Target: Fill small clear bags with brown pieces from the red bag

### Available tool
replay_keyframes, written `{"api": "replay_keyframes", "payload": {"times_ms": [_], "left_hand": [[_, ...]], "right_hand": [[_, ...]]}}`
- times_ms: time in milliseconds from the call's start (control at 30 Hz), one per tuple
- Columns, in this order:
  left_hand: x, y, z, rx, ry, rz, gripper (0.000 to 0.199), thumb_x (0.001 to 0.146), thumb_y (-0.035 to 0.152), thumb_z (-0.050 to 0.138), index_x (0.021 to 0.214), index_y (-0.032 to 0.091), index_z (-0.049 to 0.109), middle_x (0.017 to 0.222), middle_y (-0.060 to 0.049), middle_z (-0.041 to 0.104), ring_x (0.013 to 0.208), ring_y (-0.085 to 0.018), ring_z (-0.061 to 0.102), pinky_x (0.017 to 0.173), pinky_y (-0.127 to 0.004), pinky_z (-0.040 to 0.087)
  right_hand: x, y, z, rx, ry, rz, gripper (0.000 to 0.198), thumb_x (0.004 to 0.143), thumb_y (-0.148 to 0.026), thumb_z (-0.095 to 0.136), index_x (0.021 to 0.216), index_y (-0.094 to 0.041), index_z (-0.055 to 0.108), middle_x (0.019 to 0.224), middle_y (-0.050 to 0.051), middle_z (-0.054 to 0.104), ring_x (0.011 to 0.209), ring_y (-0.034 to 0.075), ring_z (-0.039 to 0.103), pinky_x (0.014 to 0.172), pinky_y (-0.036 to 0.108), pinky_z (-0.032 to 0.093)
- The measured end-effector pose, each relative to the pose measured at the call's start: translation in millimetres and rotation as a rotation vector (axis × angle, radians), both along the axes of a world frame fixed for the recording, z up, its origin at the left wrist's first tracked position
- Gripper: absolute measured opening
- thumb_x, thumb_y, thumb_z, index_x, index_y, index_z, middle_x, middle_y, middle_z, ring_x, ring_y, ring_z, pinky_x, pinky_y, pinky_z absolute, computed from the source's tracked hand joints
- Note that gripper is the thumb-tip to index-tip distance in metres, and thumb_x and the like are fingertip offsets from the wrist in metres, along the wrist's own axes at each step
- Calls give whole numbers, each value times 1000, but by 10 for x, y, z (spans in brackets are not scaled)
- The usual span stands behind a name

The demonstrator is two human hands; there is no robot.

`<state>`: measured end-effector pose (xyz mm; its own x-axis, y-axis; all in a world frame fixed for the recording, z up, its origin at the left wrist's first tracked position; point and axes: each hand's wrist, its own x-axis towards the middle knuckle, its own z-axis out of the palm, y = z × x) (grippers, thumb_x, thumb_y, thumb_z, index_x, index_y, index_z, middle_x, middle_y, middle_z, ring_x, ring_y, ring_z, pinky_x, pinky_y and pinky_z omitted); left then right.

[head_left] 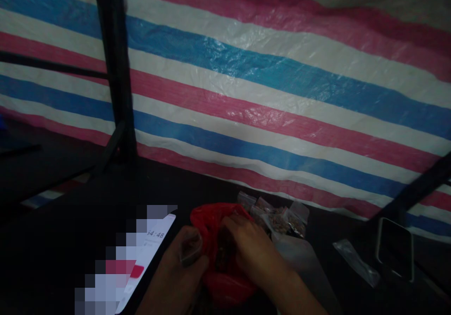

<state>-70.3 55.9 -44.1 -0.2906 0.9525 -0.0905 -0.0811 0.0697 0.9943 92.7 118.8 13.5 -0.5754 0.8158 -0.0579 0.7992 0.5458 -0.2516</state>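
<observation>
A red plastic bag is shown on the dark surface, gathered between both hands. The right hand is laid over its top, fingers curled into the bag's mouth; the left hand is closed on a small clear pouch pressed against the bag's side. Just beyond the right fingers a heap of small filled zip bags is seen. A lit phone lies beside the left hand; a dark phone and an empty clear sleeve lie well apart, right of the right hand. A striped tarp forms the backdrop.
</observation>
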Motion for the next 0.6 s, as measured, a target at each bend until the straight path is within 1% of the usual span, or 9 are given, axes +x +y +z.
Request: {"api": "replay_keyframes", "payload": {"times_ms": [100,200,267,333,467,533,600], "left_hand": [[13,7,3,-17,-73,46,15,75,20,68,88,25,69,95,-4,77,92,-25,77,78,-32,63],[33,-7,5,-28,-160,70,19,73,26,72,91,25,67,97,-3,77,92,-26,78,77,-33,63],[42,-20,1,-26,-161,65,23,72,28,73,94,26,66,97,-3,77,93,-27,77,77,-34,64],[49,-26,-6,-9,-102,53,24,72,28,73,95,26,65,95,-3,76,92,-27,76,77,-34,63],[62,-21,3,31,104,65,22,73,26,67,95,26,64,91,-2,72,88,-26,72,80,-36,61],[55,-18,9,25,182,98,23,71,26,64,94,26,64,90,-3,71,89,-28,71,82,-38,59],[23,-19,-4,21,240,122,24,69,27,62,93,26,64,91,-4,70,92,-30,70,82,-41,57]], "right_hand": [[41,-11,11,-45,52,32,54,73,6,51,116,-19,70,127,8,74,120,22,68,97,29,46],[69,-20,-6,-76,111,42,49,72,5,52,108,-21,71,121,6,76,110,20,71,89,27,47],[74,-31,-21,-83,134,43,45,74,4,53,107,-22,71,119,5,77,109,20,71,87,27,47],[70,-47,-31,-73,108,56,46,74,3,54,110,-21,71,121,6,77,112,22,71,90,28,47],[77,-74,-53,-25,38,177,55,73,1,53,121,-19,71,129,9,74,123,24,66,105,33,45],[96,-79,-70,-24,46,218,54,75,-1,53,123,-20,71,130,8,74,125,23,65,107,32,44],[117,-80,-82,-22,51,214,54,76,-2,53,124,-20,70,130,8,74,126,22,63,109,31,43]]}}
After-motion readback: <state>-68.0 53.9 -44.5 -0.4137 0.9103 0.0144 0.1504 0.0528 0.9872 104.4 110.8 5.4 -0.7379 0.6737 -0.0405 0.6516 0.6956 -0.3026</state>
